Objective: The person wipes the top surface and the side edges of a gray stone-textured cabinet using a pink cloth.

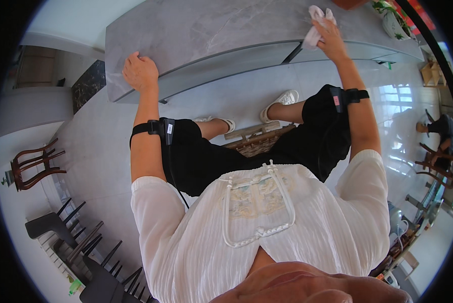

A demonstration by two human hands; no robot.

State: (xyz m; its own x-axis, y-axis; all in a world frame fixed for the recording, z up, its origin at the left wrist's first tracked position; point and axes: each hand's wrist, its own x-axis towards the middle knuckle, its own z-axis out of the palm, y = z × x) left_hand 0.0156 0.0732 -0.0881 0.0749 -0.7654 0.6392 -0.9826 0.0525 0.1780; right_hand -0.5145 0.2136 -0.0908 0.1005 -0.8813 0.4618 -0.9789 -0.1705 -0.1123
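With my right hand (331, 41) I hold a crumpled pale pink cloth (312, 37) against the grey marbled top (196, 36) of a long low cabinet. Part of the cloth sticks out past the fingers, and one end reaches the cabinet's front edge. My left hand (142, 72) rests at the left end of the same top, its fingers curled in and no object visible in them. Grey drawer fronts (230, 68) run below the top's edge.
A white pot with a green plant (396, 24) stands at the cabinet's right end. Beneath me is a woven seat (256, 146). A wooden chair (37, 166) and dark chairs (52, 227) are at left. Another person (444, 130) sits far right.
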